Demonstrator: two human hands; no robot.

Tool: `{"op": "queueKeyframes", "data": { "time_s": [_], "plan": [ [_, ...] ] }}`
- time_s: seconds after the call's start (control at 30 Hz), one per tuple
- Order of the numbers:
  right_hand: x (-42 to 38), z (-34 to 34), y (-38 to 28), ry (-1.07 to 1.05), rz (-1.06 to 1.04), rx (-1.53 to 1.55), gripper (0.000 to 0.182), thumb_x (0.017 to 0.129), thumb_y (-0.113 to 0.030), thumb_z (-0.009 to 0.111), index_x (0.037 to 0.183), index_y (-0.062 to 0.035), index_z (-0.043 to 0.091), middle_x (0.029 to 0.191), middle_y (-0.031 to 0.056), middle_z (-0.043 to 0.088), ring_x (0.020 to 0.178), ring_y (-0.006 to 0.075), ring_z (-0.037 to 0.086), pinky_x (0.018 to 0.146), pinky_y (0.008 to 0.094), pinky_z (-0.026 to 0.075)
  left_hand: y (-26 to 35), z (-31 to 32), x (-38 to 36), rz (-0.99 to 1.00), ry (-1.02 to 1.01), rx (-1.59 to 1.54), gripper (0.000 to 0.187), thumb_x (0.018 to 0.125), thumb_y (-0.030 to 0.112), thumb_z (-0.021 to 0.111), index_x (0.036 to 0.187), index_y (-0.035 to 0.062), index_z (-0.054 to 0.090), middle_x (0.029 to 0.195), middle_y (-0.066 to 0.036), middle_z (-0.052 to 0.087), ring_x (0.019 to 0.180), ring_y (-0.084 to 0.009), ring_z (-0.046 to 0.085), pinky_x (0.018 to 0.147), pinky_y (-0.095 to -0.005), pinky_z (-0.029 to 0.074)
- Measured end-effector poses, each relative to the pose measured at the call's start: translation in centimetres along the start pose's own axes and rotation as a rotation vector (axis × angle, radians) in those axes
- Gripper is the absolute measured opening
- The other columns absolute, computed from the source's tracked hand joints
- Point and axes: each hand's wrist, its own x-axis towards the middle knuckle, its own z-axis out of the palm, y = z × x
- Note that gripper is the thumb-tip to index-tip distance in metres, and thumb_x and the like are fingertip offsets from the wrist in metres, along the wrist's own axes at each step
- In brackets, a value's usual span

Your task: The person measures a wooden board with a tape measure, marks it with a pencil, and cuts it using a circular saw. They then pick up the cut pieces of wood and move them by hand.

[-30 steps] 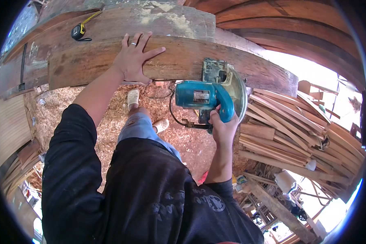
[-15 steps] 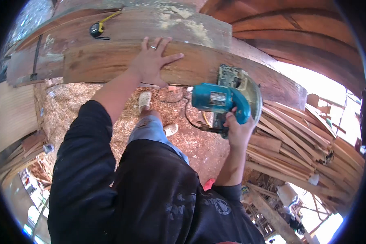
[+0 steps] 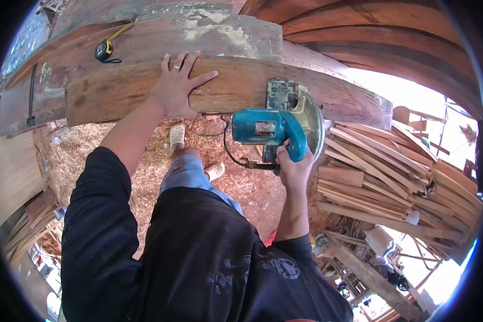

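My left hand (image 3: 180, 86) lies spread on a long brown wooden plank (image 3: 231, 80), fingers apart, a ring on one of them. A teal circular saw (image 3: 260, 126) is in my right hand (image 3: 295, 165), with the fingers wrapped round its rear handle. The saw's metal base (image 3: 282, 92) rests over the plank's near edge, to the right of my left hand. Its blade is hidden by the guard (image 3: 312, 118). A dark cord hangs in a loop below the motor.
A black and yellow tape measure (image 3: 103, 50) lies on the weathered boards (image 3: 150, 43) behind the plank. Stacked wooden strips (image 3: 370, 166) fill the right side. Wood shavings (image 3: 150, 155) cover the ground around my feet. Large curved timbers (image 3: 381, 32) stand at the upper right.
The whole view has shifted, so the plank, saw and hands appear further left. The saw stays at about the same place on the plank, and both hands keep their positions.
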Motion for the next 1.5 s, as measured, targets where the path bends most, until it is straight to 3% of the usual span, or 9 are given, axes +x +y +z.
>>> {"op": "queueKeyframes", "data": {
  "time_s": [0.2, 0.57, 0.9, 1.2, 1.5],
  "plan": [
    [0.6, 0.9, -4.6, -0.026, -0.029, -0.045, 0.014, 0.087, -0.001, 0.071, 0.099, -0.0018, 0.065, 0.076, -0.0002, 0.063, 0.062, 0.0071, 0.057, 0.056, 0.0252, 0.045, 0.1, 0.2, -0.2, -0.008, 0.015, 0.009, 0.123, 0.047, 0.056, 0.09, 0.16, 0.0436, 0.041, 0.169, -0.022, 0.022, 0.155, -0.0444, 0.023, 0.121, -0.0727, 0.014],
    [0.7, 0.3, -0.4, -0.017, -0.064, -0.015, 0.012, 0.086, -0.003, 0.071, 0.097, -0.0036, 0.066, 0.082, -0.002, 0.062, 0.07, 0.0049, 0.056, 0.063, 0.0234, 0.046, -0.2, 0.9, -0.5, 0.014, 0.079, 0.003, 0.124, 0.047, 0.055, 0.091, 0.159, 0.0442, 0.041, 0.169, -0.021, 0.023, 0.153, -0.0443, 0.025, 0.12, -0.0726, 0.017],
    [1.6, 0.9, -3.8, -0.045, -0.05, -0.025, 0.014, 0.086, -0.004, 0.072, 0.098, -0.002, 0.065, 0.079, 0.0008, 0.063, 0.064, 0.0078, 0.058, 0.059, 0.0257, 0.048, -0.3, 1.1, -0.5, 0.011, 0.077, -0.006, 0.121, 0.047, 0.058, 0.09, 0.158, 0.0449, 0.043, 0.169, -0.021, 0.023, 0.153, -0.0456, 0.025, 0.12, -0.0728, 0.016],
    [1.6, 0.7, -0.6, -0.019, -0.096, 0.015, 0.013, 0.086, -0.003, 0.072, 0.097, -0.0037, 0.066, 0.081, -0.0031, 0.061, 0.069, 0.0053, 0.055, 0.063, 0.0237, 0.045, -0.4, 1.5, -0.3, 0.016, 0.088, 0.013, 0.121, 0.047, 0.061, 0.089, 0.158, 0.0449, 0.043, 0.169, -0.02, 0.023, 0.153, -0.0452, 0.025, 0.119, -0.0739, 0.016],
    [2.8, 1.3, -4.3, -0.022, -0.086, -0.049, 0.016, 0.084, -0.006, 0.073, 0.098, -0.0012, 0.066, 0.077, 0.002, 0.064, 0.063, 0.0102, 0.061, 0.059, 0.0268, 0.049, -0.3, 1.1, -0.5, 0.018, 0.067, -0.001, 0.122, 0.048, 0.058, 0.09, 0.159, 0.0452, 0.041, 0.169, -0.02, 0.023, 0.154, -0.0446, 0.024, 0.12, -0.0737, 0.016]
  ]
}}
